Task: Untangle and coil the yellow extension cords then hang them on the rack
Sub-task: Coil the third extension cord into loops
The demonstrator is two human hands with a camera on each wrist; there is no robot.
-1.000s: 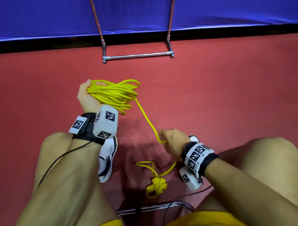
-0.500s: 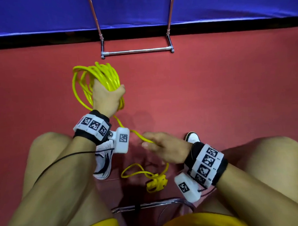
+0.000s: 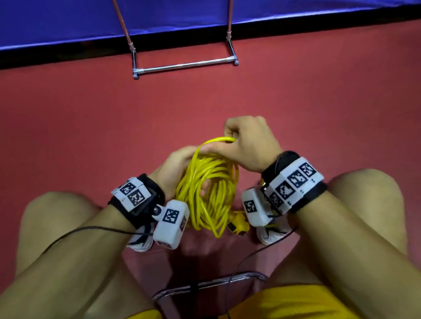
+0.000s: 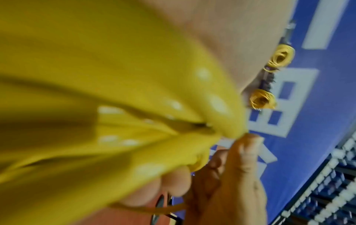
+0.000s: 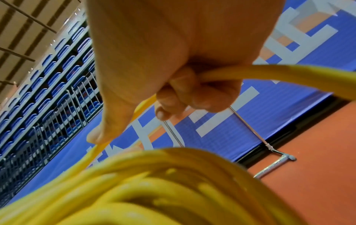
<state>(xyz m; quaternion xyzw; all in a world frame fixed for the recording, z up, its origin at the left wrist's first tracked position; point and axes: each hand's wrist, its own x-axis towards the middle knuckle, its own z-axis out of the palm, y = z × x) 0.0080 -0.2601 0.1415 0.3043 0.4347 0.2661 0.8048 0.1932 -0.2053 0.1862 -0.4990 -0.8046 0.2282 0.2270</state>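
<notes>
If the left hand loosens its hold, the gathered loops of the yellow cord would likely spill apart and tangle again, since they hang free below it with nothing else binding them. That hand sits on the left of the bundle, its fingers wrapped round the top of the loops. In the middle, the coil dangles between the knees, above the red floor, its plug hanging at the bottom. One loop arches above the rest; pulled too hard, it could drag neighbouring turns out of line. On the right, the right hand has its fingers curled tight on that top loop. The rack stands well apart, beyond both hands.
</notes>
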